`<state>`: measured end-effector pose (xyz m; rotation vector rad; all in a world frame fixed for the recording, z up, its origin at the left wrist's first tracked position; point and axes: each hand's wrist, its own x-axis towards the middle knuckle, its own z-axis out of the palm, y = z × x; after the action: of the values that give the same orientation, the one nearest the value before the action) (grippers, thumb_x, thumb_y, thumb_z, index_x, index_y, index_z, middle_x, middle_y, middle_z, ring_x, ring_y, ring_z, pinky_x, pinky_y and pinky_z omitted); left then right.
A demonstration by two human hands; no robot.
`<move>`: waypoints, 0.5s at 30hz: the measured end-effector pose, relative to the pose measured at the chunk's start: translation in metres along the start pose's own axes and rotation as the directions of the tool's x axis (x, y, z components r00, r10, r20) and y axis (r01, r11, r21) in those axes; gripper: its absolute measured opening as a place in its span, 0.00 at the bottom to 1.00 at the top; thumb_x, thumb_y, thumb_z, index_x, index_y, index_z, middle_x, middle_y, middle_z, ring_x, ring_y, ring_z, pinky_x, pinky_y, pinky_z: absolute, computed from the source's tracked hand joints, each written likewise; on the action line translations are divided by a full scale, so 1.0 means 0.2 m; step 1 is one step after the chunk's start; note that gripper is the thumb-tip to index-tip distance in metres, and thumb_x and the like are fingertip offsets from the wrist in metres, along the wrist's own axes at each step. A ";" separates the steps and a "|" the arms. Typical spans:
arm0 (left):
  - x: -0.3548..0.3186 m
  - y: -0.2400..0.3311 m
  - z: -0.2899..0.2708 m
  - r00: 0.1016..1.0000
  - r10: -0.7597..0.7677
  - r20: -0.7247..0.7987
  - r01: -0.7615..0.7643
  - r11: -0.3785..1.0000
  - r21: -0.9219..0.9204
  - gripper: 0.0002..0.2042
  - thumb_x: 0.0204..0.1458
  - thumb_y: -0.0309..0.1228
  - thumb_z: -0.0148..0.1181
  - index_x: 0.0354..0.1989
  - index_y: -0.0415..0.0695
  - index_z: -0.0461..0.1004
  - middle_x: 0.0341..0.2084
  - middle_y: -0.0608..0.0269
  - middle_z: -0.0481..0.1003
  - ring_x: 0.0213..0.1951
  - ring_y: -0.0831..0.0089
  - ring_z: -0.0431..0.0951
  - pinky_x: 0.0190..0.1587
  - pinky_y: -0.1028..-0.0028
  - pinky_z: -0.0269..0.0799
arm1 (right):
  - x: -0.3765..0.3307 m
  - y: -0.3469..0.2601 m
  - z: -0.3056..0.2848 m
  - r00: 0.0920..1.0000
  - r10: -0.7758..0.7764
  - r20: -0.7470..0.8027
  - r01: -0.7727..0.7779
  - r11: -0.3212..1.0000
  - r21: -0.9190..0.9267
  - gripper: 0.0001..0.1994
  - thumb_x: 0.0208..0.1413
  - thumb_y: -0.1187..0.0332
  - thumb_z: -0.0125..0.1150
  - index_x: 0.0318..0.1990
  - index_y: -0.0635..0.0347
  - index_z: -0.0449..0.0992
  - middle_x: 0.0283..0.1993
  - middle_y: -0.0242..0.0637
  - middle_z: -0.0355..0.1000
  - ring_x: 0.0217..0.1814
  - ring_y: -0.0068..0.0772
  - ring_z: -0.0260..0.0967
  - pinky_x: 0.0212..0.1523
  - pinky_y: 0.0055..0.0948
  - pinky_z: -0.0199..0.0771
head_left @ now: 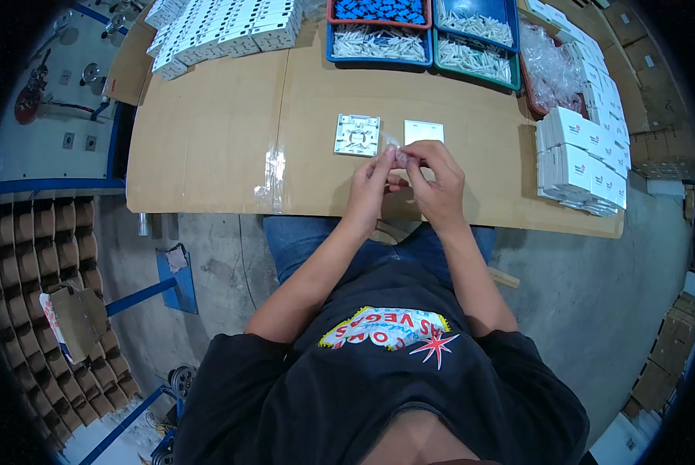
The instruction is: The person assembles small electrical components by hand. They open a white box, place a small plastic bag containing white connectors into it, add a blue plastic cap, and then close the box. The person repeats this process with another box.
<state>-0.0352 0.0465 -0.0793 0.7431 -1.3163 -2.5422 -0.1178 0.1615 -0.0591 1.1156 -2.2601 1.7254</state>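
Observation:
My left hand [369,188] and my right hand [440,184] meet over the near part of the table, both closed with fingertips pinched together. Between them is a small clear plastic bag [391,141], mostly covered by the fingers; what it contains, if anything, is too small to tell. Just beyond the left hand lies a square white frame [356,135] with an open, detailed middle. A flat white square plate [424,131] rests to its right, partly behind my right fingers.
Cardboard covers the table [208,139]. Stacks of white boxes stand at the far left [231,27] and right [581,159]. At the back, trays hold white plugs [382,43] and blue pieces [380,11]. A reddish bin of clear plastic bags [550,70] sits at the right.

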 end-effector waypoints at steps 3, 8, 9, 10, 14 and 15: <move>0.01 -0.01 -0.05 0.991 -0.056 0.120 0.080 0.975 -0.208 0.12 0.68 0.41 0.58 0.50 0.49 0.78 0.40 0.72 0.78 0.39 0.82 0.77 0.42 0.78 0.69 | 0.00 -0.03 -0.01 0.998 0.015 0.060 -0.019 0.997 0.071 0.10 0.58 0.82 0.61 0.46 0.65 0.80 0.43 0.39 0.76 0.41 0.31 0.79 0.42 0.26 0.81; 0.00 -0.01 -0.05 0.993 0.043 0.110 -0.015 0.971 -0.237 0.13 0.68 0.39 0.58 0.55 0.48 0.73 0.47 0.70 0.77 0.47 0.80 0.76 0.45 0.74 0.68 | -0.01 -0.01 0.05 0.976 0.216 -0.033 -0.198 0.938 0.284 0.12 0.59 0.82 0.61 0.50 0.66 0.78 0.45 0.37 0.76 0.44 0.26 0.77 0.46 0.25 0.80; 0.00 -0.01 -0.04 0.993 0.057 0.105 -0.028 0.967 -0.255 0.12 0.67 0.38 0.59 0.55 0.48 0.73 0.46 0.70 0.78 0.46 0.80 0.76 0.45 0.74 0.68 | -0.01 0.00 0.06 0.967 0.248 -0.057 -0.215 0.916 0.338 0.12 0.59 0.82 0.61 0.50 0.66 0.77 0.45 0.37 0.76 0.44 0.25 0.76 0.46 0.25 0.80; 0.00 -0.01 -0.04 0.992 0.070 0.100 -0.041 0.961 -0.273 0.12 0.66 0.36 0.60 0.54 0.48 0.74 0.46 0.71 0.78 0.46 0.81 0.76 0.45 0.75 0.68 | -0.01 0.01 0.07 0.957 0.281 -0.079 -0.229 0.892 0.391 0.12 0.60 0.82 0.61 0.51 0.67 0.77 0.44 0.37 0.76 0.45 0.24 0.76 0.46 0.25 0.80; 0.01 0.00 -0.03 0.987 0.145 0.071 -0.130 0.974 -0.186 0.14 0.67 0.36 0.59 0.57 0.49 0.71 0.50 0.68 0.77 0.52 0.78 0.75 0.50 0.71 0.69 | -0.01 0.01 0.05 0.884 0.466 0.014 -0.423 0.788 0.447 0.09 0.63 0.79 0.62 0.49 0.67 0.74 0.43 0.36 0.75 0.43 0.22 0.75 0.44 0.24 0.81; 0.01 0.00 -0.03 0.987 0.151 0.058 -0.138 0.973 -0.183 0.14 0.67 0.36 0.59 0.58 0.48 0.71 0.50 0.67 0.77 0.52 0.78 0.75 0.51 0.71 0.69 | -0.01 0.00 0.04 0.868 0.494 0.046 -0.456 0.759 0.464 0.09 0.63 0.79 0.63 0.48 0.67 0.73 0.42 0.37 0.75 0.42 0.22 0.76 0.43 0.24 0.81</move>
<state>-0.0340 0.0419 -0.0835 0.5065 -1.0993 -2.5476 -0.1139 0.1550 -0.0636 0.5003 -2.2783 2.5581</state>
